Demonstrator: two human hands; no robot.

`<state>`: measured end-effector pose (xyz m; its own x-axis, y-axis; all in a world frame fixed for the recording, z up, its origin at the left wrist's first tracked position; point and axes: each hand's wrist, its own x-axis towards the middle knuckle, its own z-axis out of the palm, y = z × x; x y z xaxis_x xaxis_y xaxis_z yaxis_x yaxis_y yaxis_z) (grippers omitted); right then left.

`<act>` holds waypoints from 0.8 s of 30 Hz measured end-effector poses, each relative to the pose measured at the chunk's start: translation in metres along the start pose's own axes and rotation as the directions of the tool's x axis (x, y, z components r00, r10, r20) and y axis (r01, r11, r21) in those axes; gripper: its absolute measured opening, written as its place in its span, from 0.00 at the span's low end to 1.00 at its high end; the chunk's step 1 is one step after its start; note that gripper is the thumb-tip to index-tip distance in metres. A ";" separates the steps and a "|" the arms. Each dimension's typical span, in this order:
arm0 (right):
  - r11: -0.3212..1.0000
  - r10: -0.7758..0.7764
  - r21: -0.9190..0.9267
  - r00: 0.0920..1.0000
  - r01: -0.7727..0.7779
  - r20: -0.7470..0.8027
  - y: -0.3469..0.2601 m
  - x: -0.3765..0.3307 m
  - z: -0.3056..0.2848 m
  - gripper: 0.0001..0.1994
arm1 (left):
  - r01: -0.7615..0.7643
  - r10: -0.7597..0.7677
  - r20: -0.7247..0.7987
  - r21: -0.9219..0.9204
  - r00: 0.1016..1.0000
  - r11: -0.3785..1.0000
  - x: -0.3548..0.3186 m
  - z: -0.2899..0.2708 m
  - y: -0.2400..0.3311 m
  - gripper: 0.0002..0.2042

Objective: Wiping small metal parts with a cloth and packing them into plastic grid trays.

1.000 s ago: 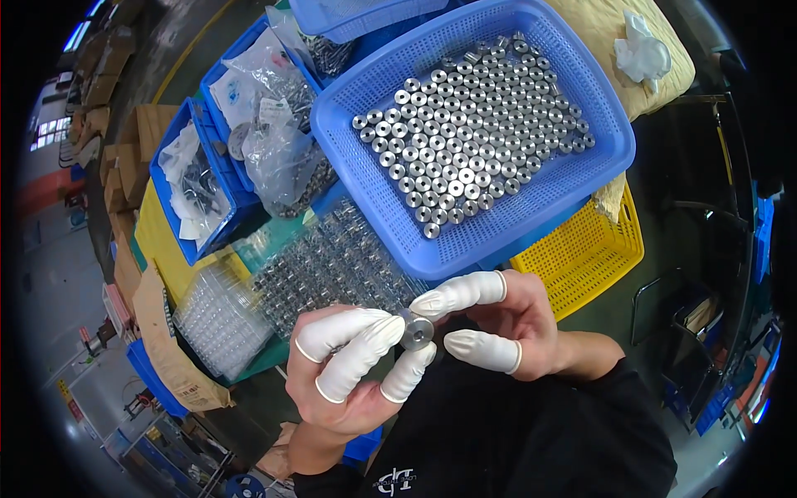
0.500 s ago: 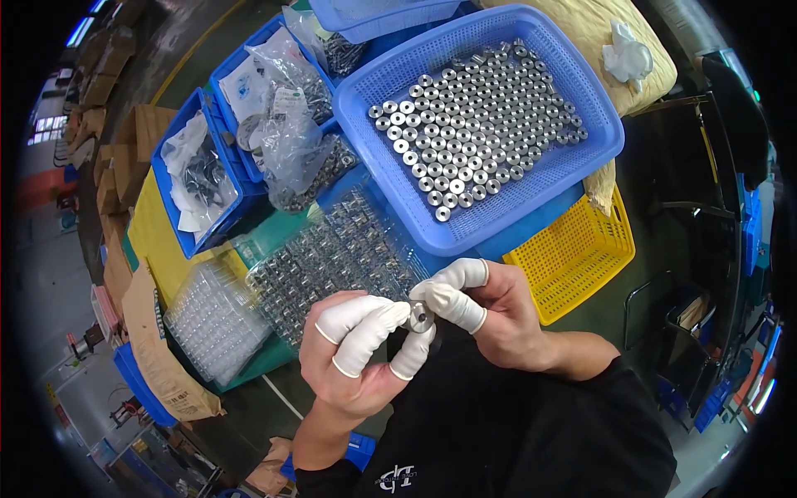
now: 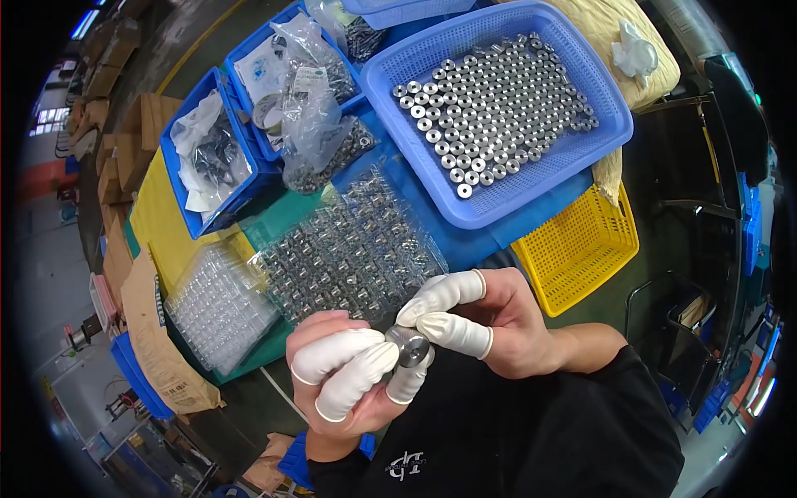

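Observation:
My left hand (image 3: 344, 373), with white finger cots on its thumb and fingers, holds a round, shiny metal part (image 3: 413, 352) with a small hole in its middle. Its round end is turned up toward me. At the part's upper edge my right hand (image 3: 498, 324), also in finger cots, has its fingertips pinched together, and whatever lies between them is hidden. Just beyond the hands lies a clear plastic tray (image 3: 349, 249) with rows of small metal pieces. Many similar round metal parts (image 3: 490, 116) stand in a blue perforated basket (image 3: 490, 214) farther off.
Stacked clear trays (image 3: 217, 311) lie at the left of the table. Blue bins (image 3: 195, 217) with plastic bags and metal pieces stand behind them. A yellow basket (image 3: 581, 249) is at the right, below a bulging tan sack (image 3: 656, 79). Brown cardboard (image 3: 162, 340) hangs along the left edge.
The metal part has tilted, so its round end now faces me more fully. Both hands have moved slightly down and left, and the table's things appear shifted in view.

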<state>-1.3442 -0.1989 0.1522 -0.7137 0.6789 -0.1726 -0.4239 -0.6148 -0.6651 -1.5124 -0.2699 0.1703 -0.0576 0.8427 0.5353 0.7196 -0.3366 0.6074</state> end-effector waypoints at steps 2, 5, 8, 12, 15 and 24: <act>1.000 -0.013 0.013 0.999 0.012 0.032 0.001 0.000 0.002 0.09 | 0.022 -0.022 0.014 0.002 1.000 1.000 -0.003 -0.004 0.001 0.20; 0.998 -0.062 -0.011 0.997 0.062 0.036 0.004 -0.001 0.003 0.09 | 0.024 -0.024 0.015 0.001 1.000 1.000 -0.005 -0.005 0.002 0.19; 0.991 -0.107 -0.076 0.992 0.112 0.065 0.004 -0.002 0.004 0.09 | 0.034 -0.034 0.015 0.008 0.999 0.999 -0.006 -0.006 0.004 0.19; 0.988 -0.130 -0.076 0.988 0.136 0.079 0.007 -0.002 0.003 0.09 | 0.028 -0.028 0.010 0.006 1.000 1.000 -0.008 -0.006 0.005 0.18; 0.990 -0.125 -0.051 0.990 0.129 0.072 0.007 -0.002 0.004 0.09 | 0.026 -0.026 0.010 0.005 1.000 1.000 -0.008 -0.005 0.006 0.18; 0.991 0.043 -0.123 0.994 -0.056 -0.101 0.029 -0.005 -0.011 0.07 | 0.087 -0.091 -0.085 -0.056 0.992 0.995 -0.025 0.019 -0.016 0.16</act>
<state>-1.3471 -0.2155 0.1256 -0.6714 0.6887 -0.2737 -0.3121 -0.5977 -0.7385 -1.5092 -0.2782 0.1361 -0.1819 0.8310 0.5256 0.6717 -0.2854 0.6837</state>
